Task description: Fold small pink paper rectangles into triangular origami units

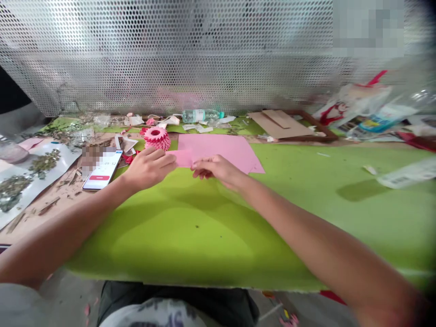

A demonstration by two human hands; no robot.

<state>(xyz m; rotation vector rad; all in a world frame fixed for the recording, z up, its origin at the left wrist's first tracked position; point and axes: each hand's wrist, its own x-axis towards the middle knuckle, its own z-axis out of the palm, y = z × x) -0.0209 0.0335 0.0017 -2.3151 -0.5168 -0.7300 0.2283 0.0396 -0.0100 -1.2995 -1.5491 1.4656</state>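
Note:
Above the green work surface, my left hand (151, 167) grips a small slip of pink paper (184, 158), its fingers closed over the left end. At the slip's right end, my right hand (218, 170) has its fingers pinched together on the paper's edge. Behind both hands lies a large pink sheet of paper (221, 147), flat on the table. A ring-shaped stack of folded pink paper pieces (156, 137) stands just beyond my left hand.
A phone (101, 175) with its screen lit lies left of my hands. Dried plant bits (44, 164) rest on white sheeting farther left. A plastic bottle (202, 115) lies by the perforated metal panel (190, 50). Cardboard (277, 125) and plastic packaging (384, 120) are at back right.

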